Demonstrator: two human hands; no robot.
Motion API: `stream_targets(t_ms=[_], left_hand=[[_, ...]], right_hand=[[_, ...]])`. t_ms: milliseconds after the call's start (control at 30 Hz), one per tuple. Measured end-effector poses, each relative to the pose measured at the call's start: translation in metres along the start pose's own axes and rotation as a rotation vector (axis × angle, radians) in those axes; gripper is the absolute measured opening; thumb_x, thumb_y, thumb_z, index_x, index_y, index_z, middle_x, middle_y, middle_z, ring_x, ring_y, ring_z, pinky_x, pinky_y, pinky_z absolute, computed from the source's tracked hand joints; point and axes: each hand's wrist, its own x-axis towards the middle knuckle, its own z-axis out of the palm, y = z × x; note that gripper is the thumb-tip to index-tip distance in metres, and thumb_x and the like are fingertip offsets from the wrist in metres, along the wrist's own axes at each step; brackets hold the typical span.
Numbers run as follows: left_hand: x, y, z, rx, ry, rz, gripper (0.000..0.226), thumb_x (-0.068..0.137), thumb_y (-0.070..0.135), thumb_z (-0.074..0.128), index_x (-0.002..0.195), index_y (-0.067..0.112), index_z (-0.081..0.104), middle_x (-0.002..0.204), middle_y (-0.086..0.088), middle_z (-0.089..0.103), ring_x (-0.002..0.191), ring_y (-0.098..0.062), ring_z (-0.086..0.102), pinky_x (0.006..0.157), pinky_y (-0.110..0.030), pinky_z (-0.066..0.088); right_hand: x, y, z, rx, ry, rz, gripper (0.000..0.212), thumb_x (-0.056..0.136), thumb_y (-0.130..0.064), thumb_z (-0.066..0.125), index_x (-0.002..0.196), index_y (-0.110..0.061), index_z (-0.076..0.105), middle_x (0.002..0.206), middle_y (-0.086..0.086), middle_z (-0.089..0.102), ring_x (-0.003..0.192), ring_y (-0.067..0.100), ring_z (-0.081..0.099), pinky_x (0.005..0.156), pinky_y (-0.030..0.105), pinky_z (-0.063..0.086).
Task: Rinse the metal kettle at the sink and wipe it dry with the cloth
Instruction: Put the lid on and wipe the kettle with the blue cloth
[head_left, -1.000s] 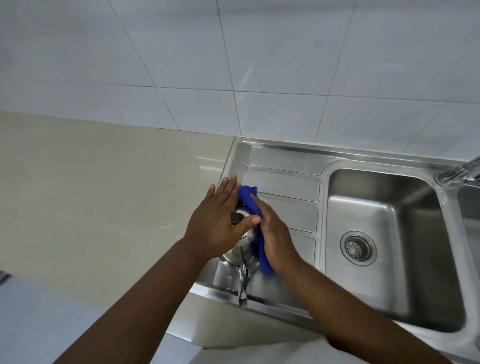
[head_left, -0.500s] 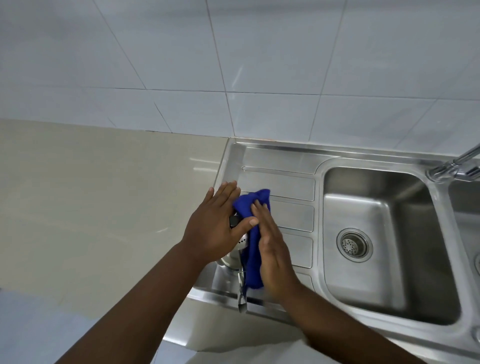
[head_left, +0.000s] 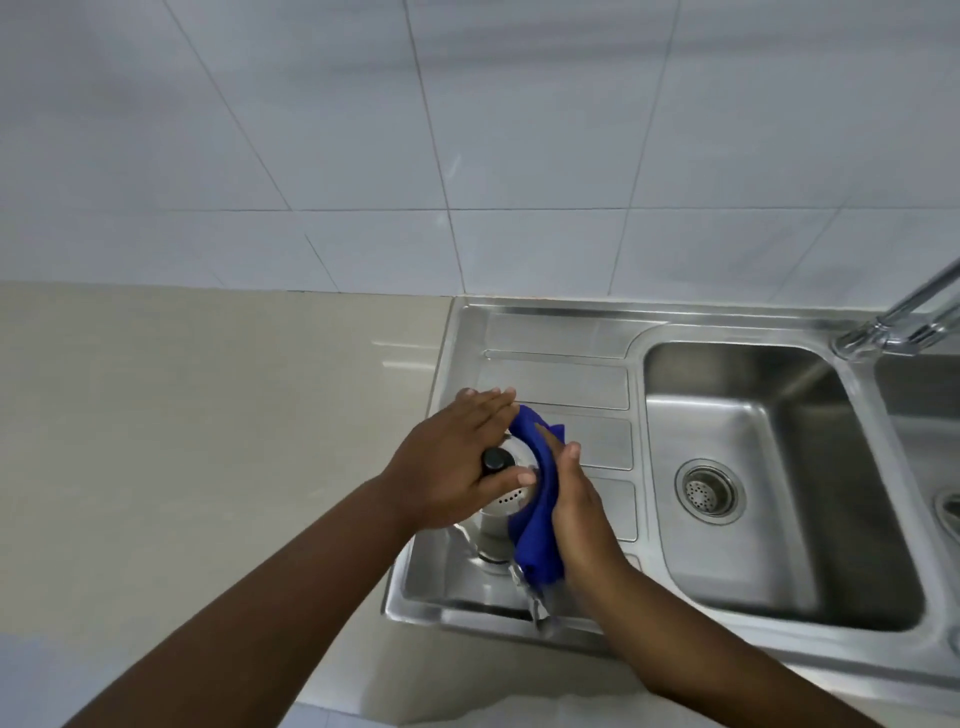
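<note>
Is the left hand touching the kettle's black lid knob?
Touching. The head view shows the left hand wrapped against the black knob atop the kettle.

Large pale glossy wall tiles (head_left: 363, 130) rise behind a beige countertop (head_left: 208, 415); soft light reflects off both.

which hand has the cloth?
The right hand presses the blue cloth against the kettle; the left hand is bare, steadying its lid.

Soft, even, bluish daylight, glare streaks on the sink (head_left: 550, 332) steel (wide-angle bending at the edges), slight blur.
</note>
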Motion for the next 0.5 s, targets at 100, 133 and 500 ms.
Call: stream_targets(t_ms=[100, 133, 500], left_hand=[[-0.004, 0.009, 0.006, 0.044, 0.008, -0.042, 0.098, 0.083, 0.08, 0.008, 0.152, 0.012, 0.023, 0.16, -0.007, 0.026, 0.149, -0.016, 0.02, 0.123, -0.035, 0.012], [-0.005, 0.01, 0.006, 0.034, 0.003, -0.043, 0.098, 0.083, 0.079, 0.007, 0.153, 0.011, 0.019, 0.16, -0.007, 0.025, 0.149, -0.017, 0.019, 0.123, -0.034, 0.01], [-0.001, -0.01, -0.003, -0.04, -0.021, 0.185, 0.095, 0.085, 0.077, 0.009, 0.154, 0.011, 0.017, 0.162, -0.005, 0.02, 0.148, -0.016, 0.02, 0.118, -0.028, 0.017]], right_hand=[[-0.013, -0.02, -0.003, -0.101, -0.102, -0.087, 0.064, 0.086, -0.073, 0.02, 0.138, -0.048, 0.047, 0.125, -0.034, 0.053, 0.106, -0.011, 0.06, 0.084, 0.013, 0.05], [-0.008, -0.024, -0.005, -0.148, -0.121, -0.084, 0.061, 0.087, -0.07, 0.02, 0.137, -0.048, 0.049, 0.124, -0.032, 0.055, 0.105, -0.012, 0.06, 0.081, 0.01, 0.048], [0.006, -0.051, 0.009, -0.222, -0.086, 0.112, 0.067, 0.09, -0.075, 0.018, 0.112, -0.036, 0.068, 0.11, 0.008, 0.075, 0.1, 0.021, 0.071, 0.093, 0.034, 0.052]])
